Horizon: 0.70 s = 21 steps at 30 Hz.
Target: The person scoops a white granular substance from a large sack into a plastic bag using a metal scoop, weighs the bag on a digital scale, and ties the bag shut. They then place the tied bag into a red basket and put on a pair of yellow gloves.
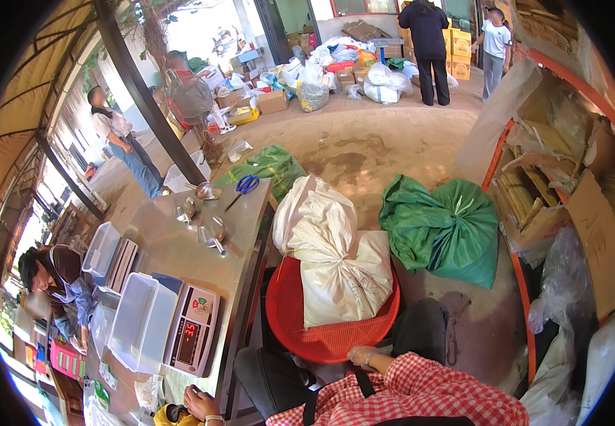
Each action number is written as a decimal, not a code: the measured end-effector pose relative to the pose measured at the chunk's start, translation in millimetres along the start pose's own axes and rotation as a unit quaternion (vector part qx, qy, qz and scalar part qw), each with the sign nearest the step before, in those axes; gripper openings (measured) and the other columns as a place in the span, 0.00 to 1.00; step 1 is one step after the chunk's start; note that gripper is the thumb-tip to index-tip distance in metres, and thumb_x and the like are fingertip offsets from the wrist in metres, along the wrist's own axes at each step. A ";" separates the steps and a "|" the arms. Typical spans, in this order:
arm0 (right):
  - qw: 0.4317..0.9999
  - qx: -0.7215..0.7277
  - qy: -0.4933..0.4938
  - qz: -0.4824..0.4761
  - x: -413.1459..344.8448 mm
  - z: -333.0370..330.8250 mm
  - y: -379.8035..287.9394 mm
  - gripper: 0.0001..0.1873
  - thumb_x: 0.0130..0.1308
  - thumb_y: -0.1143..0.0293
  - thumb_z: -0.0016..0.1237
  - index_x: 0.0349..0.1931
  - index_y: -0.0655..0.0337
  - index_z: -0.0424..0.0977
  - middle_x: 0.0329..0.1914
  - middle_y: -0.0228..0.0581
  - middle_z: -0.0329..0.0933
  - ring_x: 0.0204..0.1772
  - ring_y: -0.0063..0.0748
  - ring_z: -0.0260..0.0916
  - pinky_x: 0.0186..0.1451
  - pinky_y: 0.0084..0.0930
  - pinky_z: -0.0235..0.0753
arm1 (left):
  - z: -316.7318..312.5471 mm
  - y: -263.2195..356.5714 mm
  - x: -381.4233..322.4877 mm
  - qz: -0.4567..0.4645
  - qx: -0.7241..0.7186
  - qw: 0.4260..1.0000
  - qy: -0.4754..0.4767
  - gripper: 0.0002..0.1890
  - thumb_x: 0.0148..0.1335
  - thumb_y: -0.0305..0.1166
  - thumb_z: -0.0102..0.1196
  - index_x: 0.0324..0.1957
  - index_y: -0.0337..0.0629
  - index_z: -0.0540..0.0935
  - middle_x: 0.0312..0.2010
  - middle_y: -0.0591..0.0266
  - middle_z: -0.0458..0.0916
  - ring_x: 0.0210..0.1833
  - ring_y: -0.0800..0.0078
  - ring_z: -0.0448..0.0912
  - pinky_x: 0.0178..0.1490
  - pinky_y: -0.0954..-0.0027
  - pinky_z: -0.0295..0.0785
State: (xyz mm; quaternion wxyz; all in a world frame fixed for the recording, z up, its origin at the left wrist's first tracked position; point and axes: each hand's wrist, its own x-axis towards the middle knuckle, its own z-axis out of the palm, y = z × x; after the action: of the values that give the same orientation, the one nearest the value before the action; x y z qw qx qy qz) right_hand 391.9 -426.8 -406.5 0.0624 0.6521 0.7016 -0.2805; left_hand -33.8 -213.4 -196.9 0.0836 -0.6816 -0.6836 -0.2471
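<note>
My right hand (pixel 363 355), in a thin clear glove, is at the near rim of a red perforated plastic basket (pixel 334 343) and seems to grip it. A tied white woven sack (pixel 342 282) sits in the basket between my knees. At the bottom edge, what appears to be my left hand (pixel 200 403), bare with a band at the wrist, is beside a yellow and black item (pixel 173 415); its grip is unclear. Near it on the steel table (pixel 163 229) is a digital scale (pixel 193 325), its display lit red, with a clear plastic bin (pixel 139 322).
Metal scoops (pixel 211 234) and blue-handled scissors (pixel 244 186) lie on the table. Tied green sacks (pixel 446 229) stand on the floor. Cardboard boxes (pixel 531 197) fill an orange-framed rack at right. A co-worker (pixel 65 287) bends over the table's far side; other people stand farther off.
</note>
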 end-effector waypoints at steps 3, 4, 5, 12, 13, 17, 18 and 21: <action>1.000 0.021 -0.010 0.011 -7.5 -15.7 -5.5 0.12 0.46 0.76 0.54 0.35 0.63 0.77 0.42 0.47 0.76 0.51 0.46 0.72 0.52 0.35 0.74 | -9.2 8.3 -1.1 -0.020 0.007 1.000 -0.019 0.13 0.54 0.29 0.44 0.42 0.41 0.77 0.45 0.56 0.76 0.50 0.52 0.72 0.51 0.53 0.67; 1.000 0.017 -0.004 0.008 -7.7 -20.2 -5.8 0.12 0.46 0.76 0.54 0.35 0.62 0.77 0.42 0.47 0.76 0.51 0.46 0.72 0.51 0.35 0.74 | -8.1 4.5 -0.7 -0.021 0.004 0.999 -0.023 0.14 0.54 0.28 0.44 0.42 0.42 0.77 0.46 0.55 0.76 0.50 0.51 0.72 0.51 0.53 0.67; 0.999 0.029 0.007 0.012 -8.1 -24.1 -6.7 0.12 0.47 0.76 0.53 0.35 0.62 0.77 0.42 0.47 0.77 0.51 0.46 0.72 0.51 0.35 0.74 | 1.0 -8.5 -2.7 -0.016 0.033 0.999 -0.022 0.15 0.55 0.33 0.44 0.44 0.44 0.77 0.46 0.54 0.77 0.49 0.51 0.72 0.50 0.52 0.67; 0.999 0.034 0.013 0.027 3.5 -3.7 2.7 0.12 0.48 0.77 0.52 0.35 0.62 0.78 0.42 0.47 0.78 0.49 0.47 0.75 0.48 0.36 0.76 | 8.5 -8.1 -2.0 -0.033 0.053 0.997 -0.045 0.16 0.57 0.36 0.46 0.46 0.46 0.77 0.47 0.54 0.76 0.51 0.52 0.71 0.53 0.52 0.65; 0.998 0.045 0.017 0.031 3.3 1.2 6.2 0.12 0.48 0.77 0.51 0.35 0.62 0.78 0.41 0.47 0.78 0.49 0.47 0.75 0.48 0.35 0.76 | 2.4 3.1 -1.6 -0.027 0.029 0.999 -0.024 0.15 0.55 0.32 0.45 0.44 0.44 0.77 0.46 0.54 0.76 0.50 0.51 0.71 0.52 0.53 0.66; 0.999 -0.050 -0.004 -0.013 5.3 2.5 4.0 0.09 0.53 0.67 0.51 0.34 0.59 0.76 0.36 0.37 0.78 0.43 0.40 0.76 0.46 0.30 0.75 | -4.2 1.9 -2.7 -0.021 0.001 1.000 0.002 0.14 0.54 0.29 0.44 0.42 0.42 0.77 0.46 0.55 0.76 0.50 0.50 0.72 0.51 0.53 0.67; 0.999 -0.047 0.010 -0.014 4.2 1.8 2.7 0.08 0.52 0.67 0.52 0.32 0.59 0.76 0.36 0.37 0.78 0.42 0.39 0.76 0.46 0.30 0.75 | -1.1 -5.9 -1.8 -0.011 0.002 1.000 0.009 0.14 0.53 0.28 0.44 0.42 0.40 0.77 0.46 0.54 0.77 0.50 0.51 0.72 0.51 0.53 0.67; 0.997 -0.043 0.053 -0.017 -2.4 1.6 5.2 0.06 0.48 0.68 0.54 0.27 0.58 0.77 0.33 0.36 0.78 0.40 0.37 0.76 0.43 0.29 0.75 | 3.0 -1.2 0.9 0.004 -0.016 1.000 0.002 0.13 0.52 0.27 0.45 0.41 0.41 0.77 0.47 0.55 0.77 0.52 0.53 0.72 0.54 0.55 0.66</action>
State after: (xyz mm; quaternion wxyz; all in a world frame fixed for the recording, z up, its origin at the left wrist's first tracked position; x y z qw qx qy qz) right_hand 396.7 -429.7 -408.4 0.0484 0.6505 0.7266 -0.2158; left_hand -34.4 -211.1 -199.3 0.0751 -0.6854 -0.6766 -0.2587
